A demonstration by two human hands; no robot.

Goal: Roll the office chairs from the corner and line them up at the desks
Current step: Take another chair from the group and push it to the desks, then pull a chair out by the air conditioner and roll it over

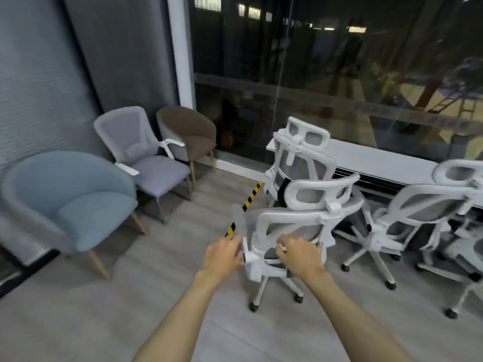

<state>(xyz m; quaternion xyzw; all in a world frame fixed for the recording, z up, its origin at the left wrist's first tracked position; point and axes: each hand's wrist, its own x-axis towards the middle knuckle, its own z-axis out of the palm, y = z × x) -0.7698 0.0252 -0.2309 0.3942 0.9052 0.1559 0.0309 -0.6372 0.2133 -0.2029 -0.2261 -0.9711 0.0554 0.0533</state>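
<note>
A white mesh office chair (308, 205) on castors stands in front of me, its back and headrest facing me. My left hand (222, 253) grips the left edge of its white back frame. My right hand (298, 250) is closed over the lower back frame on the right. A second white office chair (300, 158) stands just behind it, by the end of the long white desk (379, 159). Two more white office chairs (407, 212) stand at the right along the desk, one cut off by the frame edge.
A blue armchair (68, 199), a grey cantilever chair (146, 155) and a brown armchair (188, 131) line the left wall and corner. A yellow-black striped strip (249, 199) runs across the grey floor. Dark glass windows stand behind the desk. Open floor lies at the bottom left.
</note>
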